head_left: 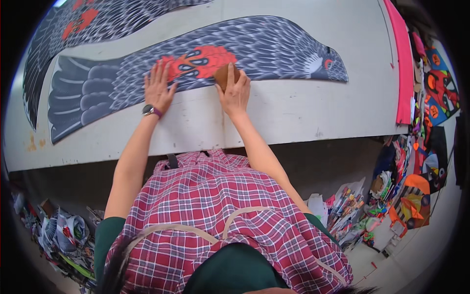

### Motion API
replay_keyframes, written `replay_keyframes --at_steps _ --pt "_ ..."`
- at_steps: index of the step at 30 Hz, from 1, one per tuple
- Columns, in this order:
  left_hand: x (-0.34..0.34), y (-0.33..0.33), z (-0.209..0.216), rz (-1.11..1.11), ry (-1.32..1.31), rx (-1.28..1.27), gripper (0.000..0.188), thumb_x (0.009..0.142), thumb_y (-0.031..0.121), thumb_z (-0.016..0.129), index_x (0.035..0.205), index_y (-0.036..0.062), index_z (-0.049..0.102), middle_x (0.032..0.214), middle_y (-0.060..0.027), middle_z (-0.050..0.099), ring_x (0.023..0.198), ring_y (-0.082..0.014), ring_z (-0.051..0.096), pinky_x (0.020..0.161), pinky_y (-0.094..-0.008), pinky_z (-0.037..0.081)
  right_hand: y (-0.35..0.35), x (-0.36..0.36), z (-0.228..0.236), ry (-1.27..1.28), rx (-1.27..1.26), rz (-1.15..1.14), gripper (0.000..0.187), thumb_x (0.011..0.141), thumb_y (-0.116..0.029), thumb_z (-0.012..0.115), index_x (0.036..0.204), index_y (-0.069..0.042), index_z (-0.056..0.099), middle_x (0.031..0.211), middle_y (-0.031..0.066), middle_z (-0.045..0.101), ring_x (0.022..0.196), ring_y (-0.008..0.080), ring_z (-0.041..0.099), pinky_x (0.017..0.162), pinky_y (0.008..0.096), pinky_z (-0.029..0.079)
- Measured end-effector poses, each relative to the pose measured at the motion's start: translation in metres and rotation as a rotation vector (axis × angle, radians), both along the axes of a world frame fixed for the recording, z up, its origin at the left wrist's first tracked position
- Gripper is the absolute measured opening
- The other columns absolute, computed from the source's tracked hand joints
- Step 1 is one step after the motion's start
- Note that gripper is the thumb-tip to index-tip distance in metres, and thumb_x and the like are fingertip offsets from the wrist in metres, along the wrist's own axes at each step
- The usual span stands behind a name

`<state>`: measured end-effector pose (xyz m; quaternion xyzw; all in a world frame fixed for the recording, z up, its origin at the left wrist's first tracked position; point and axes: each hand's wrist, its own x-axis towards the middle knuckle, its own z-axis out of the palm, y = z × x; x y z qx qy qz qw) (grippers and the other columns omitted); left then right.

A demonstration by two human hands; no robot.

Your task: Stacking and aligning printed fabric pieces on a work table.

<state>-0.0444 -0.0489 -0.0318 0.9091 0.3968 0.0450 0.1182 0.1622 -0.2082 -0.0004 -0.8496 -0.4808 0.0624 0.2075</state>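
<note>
A grey bird-shaped fabric panel (274, 49) with printed white-edged feathers and a red patch lies flat on the white table. My left hand (158, 88) rests palm down at the panel's lower edge, fingers spread, beside the red patch. A watch on a purple strap circles that wrist. In my right hand (235, 95) is a small brown block (225, 76), pressed on the panel at the right end of the red patch. Its material I cannot make out, and the fingers cover part of it.
Another feather-printed panel (103, 29) lies farther back at the left. A strip of bright pink fabric (402, 63) runs along the table's right end. Heaps of coloured fabric scraps (352, 206) lie below at the right, with more bundles (66, 232) at lower left.
</note>
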Motion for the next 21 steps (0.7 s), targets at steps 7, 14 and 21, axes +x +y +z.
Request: replay_keyframes --at_steps 7,14,21 --pt "-0.104 0.041 0.016 -0.011 0.096 0.029 0.071 0.091 0.039 0.054 0.153 0.0175 0.025 0.161 -0.0056 0.019 0.148 -0.0276 0.017 0.118 -0.0498 0.011 -0.037 0.069 0.006 -0.114 -0.106 -0.208 0.087 0.079 -0.032 0.075 0.149 -0.007 0.029 0.125 0.0261 0.04 0.111 0.0422 0.043 0.096 0.049 0.039" --pt "-0.158 0.056 0.024 -0.029 0.111 0.044 0.071 0.091 0.037 0.051 0.153 0.016 0.023 0.161 -0.0073 0.018 0.148 -0.0294 0.016 0.118 -0.0494 0.01 -0.084 0.158 0.0 -0.268 -0.131 -0.43 0.084 0.082 -0.036 0.072 0.147 -0.004 0.029 0.122 0.0285 0.044 0.109 0.0436 0.045 0.096 0.0486 0.04" --pt "-0.164 0.054 0.029 -0.041 0.146 0.061 0.07 0.093 0.036 0.048 0.154 0.0132 0.021 0.161 -0.0082 0.014 0.149 -0.0277 0.012 0.119 -0.0481 0.008 -0.153 0.295 -0.002 -0.292 -0.251 -0.799 0.083 0.086 -0.044 0.066 0.148 -0.005 0.027 0.125 0.0335 0.044 0.111 0.0491 0.044 0.098 0.0535 0.038"
